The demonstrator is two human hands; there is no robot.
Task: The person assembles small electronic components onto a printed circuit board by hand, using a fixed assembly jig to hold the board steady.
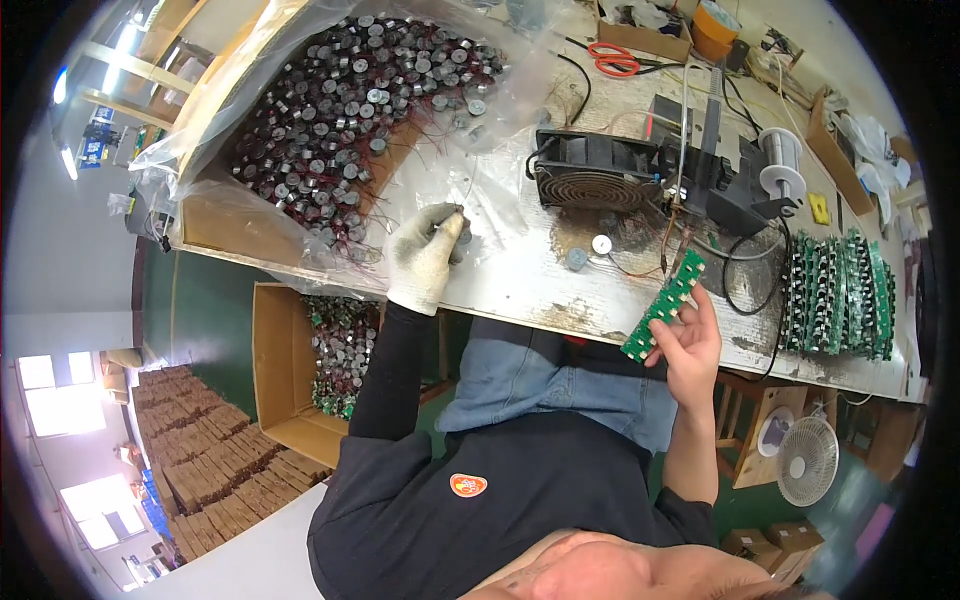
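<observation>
The work seems to be at the wiring of a single piece: the right hand [685,335], bare, pinches a narrow green circuit-board strip [664,308] between thumb and fingers at 4 o'clock, its far end near the soldering iron [670,235]. The left hand [428,258], in a pale knit glove, is curled at 10 o'clock with fingertips drawn together on what looks like a grey metal disc [464,236]. On the bench [520,300] between them lie a white-faced disc [601,244], its thin leads running toward the strip, and a dull disc [576,259]; whether any lead is joined, I cannot tell. Much appears left: smooth round cylinders with red wires heap in the plastic-lined box [215,215] at 11 o'clock, and strips [840,300] stand in dense rows at 3. Discs mixed with green boards in the corrugated carton [277,350], between 8 and 9, are probably finished.
</observation>
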